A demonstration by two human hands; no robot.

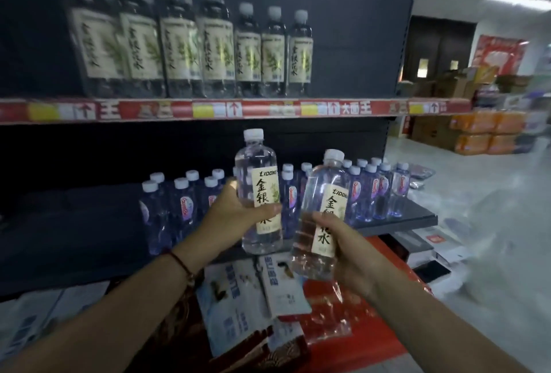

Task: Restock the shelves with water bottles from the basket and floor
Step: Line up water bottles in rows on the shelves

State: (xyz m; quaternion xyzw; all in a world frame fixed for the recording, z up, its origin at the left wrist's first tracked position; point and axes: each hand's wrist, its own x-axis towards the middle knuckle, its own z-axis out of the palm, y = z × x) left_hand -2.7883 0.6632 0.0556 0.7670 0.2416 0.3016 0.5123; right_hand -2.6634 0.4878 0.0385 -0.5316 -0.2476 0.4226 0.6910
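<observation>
Water bottles point(190, 44) line dark upper shelf point(208, 110).

Our left hand point(235, 217) grips an upright cream-labelled water bottle point(258, 193); our right hand point(343, 250) grips a second cream-labelled bottle point(323, 217), tilted slightly, just beside the first. Beyond both hands, small blue-tinted bottles point(372, 190) stand on the lower shelf point(417, 217). Above the hands, a row of matching cream-labelled bottles point(190, 44) lines the upper shelf point(208, 110). Below our wrists lie printed packages point(238, 298) on red packaging point(343, 328).
</observation>
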